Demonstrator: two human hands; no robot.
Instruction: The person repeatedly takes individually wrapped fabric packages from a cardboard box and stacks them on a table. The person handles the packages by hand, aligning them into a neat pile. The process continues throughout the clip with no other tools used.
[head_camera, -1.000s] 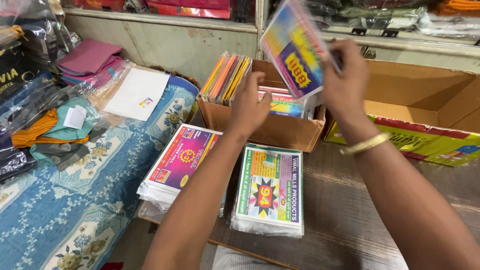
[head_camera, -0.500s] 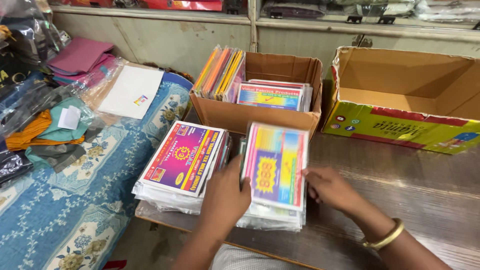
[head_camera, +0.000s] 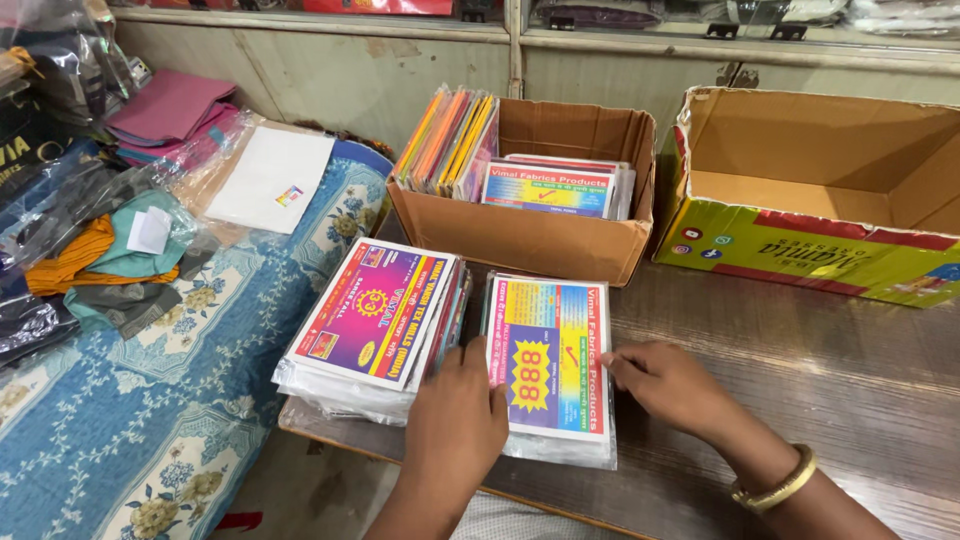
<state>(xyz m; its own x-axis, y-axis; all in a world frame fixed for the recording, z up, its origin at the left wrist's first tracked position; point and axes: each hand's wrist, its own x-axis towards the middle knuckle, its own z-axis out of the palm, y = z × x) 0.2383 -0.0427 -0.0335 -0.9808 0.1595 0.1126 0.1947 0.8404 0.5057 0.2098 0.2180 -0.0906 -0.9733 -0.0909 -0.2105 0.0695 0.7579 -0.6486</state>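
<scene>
Two stacks of flat plastic-wrapped packets lie side by side on a dark wooden table (head_camera: 860, 390). My left hand (head_camera: 455, 425) rests against the left edge of the right stack (head_camera: 548, 365), whose top packet is blue, pink and yellow. My right hand (head_camera: 665, 385), a gold bangle on its wrist, presses fingertips on that stack's right edge. The left stack (head_camera: 375, 325) has a pink and purple top packet and sits just left of my left hand. Neither hand is lifting a packet.
A brown cardboard box (head_camera: 530, 235) behind the stacks holds more packets, some upright, some flat. An empty open yellow-and-red carton (head_camera: 800, 245) stands at the right. At the left, a blue floral cloth (head_camera: 150, 400) carries folded fabrics and bagged clothing.
My right hand brought a colourful packet down from in front of me onto the right stack. Both hands now sit at that stack's edges, lower than a second ago.
</scene>
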